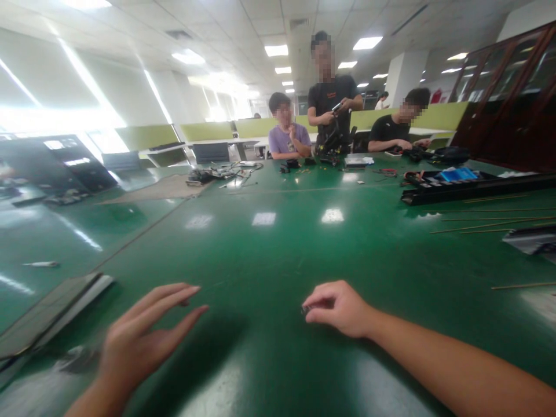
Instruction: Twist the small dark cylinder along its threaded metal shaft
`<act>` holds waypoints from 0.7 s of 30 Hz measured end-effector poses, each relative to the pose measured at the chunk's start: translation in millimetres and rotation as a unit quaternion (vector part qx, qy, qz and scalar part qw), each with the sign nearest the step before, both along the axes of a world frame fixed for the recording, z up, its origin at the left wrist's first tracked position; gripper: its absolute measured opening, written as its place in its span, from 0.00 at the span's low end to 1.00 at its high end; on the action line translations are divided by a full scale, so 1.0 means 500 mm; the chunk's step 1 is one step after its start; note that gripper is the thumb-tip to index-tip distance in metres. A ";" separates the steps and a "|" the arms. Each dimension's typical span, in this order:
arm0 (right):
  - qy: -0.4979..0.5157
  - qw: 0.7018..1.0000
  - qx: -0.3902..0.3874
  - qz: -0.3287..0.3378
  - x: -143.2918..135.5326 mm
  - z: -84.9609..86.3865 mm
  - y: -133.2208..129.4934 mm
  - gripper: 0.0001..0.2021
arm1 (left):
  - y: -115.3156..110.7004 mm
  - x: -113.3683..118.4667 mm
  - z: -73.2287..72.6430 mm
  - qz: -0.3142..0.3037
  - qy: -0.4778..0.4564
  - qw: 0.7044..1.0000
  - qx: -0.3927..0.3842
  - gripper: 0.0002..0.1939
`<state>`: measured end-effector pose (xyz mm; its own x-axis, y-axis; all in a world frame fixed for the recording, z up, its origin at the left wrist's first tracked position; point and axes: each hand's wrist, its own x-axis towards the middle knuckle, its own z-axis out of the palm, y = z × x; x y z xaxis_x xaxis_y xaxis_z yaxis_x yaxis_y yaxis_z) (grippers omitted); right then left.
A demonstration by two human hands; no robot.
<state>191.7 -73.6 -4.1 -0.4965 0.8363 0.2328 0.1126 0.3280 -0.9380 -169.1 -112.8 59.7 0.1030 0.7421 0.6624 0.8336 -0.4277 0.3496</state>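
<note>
The right hand [341, 310] has a small dark piece [304, 310] pinched between thumb and fingertips; this grip is closed down to the width of the piece, which pokes out at the left of the fingertips, near the middle of the green worktop [260, 260]. Its details are too small to tell, and whether it touches the surface I cannot say. The left hand [139, 330] is well apart from it, with nothing in its grip: thumb and fingers are spread wide, pointing towards the right hand, with a dark shadow on the worktop beside them. Just left of that hand lies a flat panel [52, 310] with a pale edge, and farther back a slim white tool [41, 264]. At the right, thin rods [495, 220] lie in front of a long black tray [456, 194] with a blue item [458, 175] in it. Across the worktop, a person in a dark top [334, 95] stands between two seated people, one in a purple top [289, 142], the other in a black top [386, 132].
</note>
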 end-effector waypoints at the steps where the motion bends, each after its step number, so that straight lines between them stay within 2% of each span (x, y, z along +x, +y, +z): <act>1: 0.003 1.000 -0.004 0.009 0.002 -0.001 0.001 0.11 | 0.017 0.037 -0.002 -0.078 0.037 0.996 -0.011 0.18; 3: 0.005 1.000 -0.010 0.020 0.004 -0.001 0.003 0.12 | 0.046 0.117 -0.003 -0.189 0.091 0.975 -0.072 0.19; 6: 0.000 0.999 -0.007 0.031 0.006 -0.001 0.004 0.12 | 0.073 0.225 -0.004 -0.299 0.087 0.939 -0.146 0.19; 8: 0.004 0.999 -0.006 0.044 0.006 0.000 0.005 0.11 | 0.078 0.277 -0.008 -0.360 0.064 0.915 -0.174 0.16; 10: 0.017 0.998 -0.016 0.052 0.005 0.002 0.005 0.11 | 0.079 0.309 -0.017 -0.391 0.028 0.901 -0.185 0.10; 13: 0.029 0.998 -0.045 0.041 0.004 0.006 0.005 0.12 | 0.079 0.326 -0.032 -0.390 -0.035 0.900 -0.190 0.06; 16: 0.027 0.995 -0.085 0.042 0.004 0.008 0.005 0.12 | 0.078 0.316 -0.038 -0.361 -0.087 0.906 -0.200 0.06; 18: 0.027 0.992 -0.115 0.047 0.004 0.007 0.004 0.14 | 0.074 0.292 -0.032 -0.298 -0.123 0.926 -0.195 0.06; 21: 0.021 0.989 -0.136 0.051 0.002 0.005 0.004 0.18 | 0.059 0.220 -0.012 -0.153 -0.155 0.965 -0.147 0.07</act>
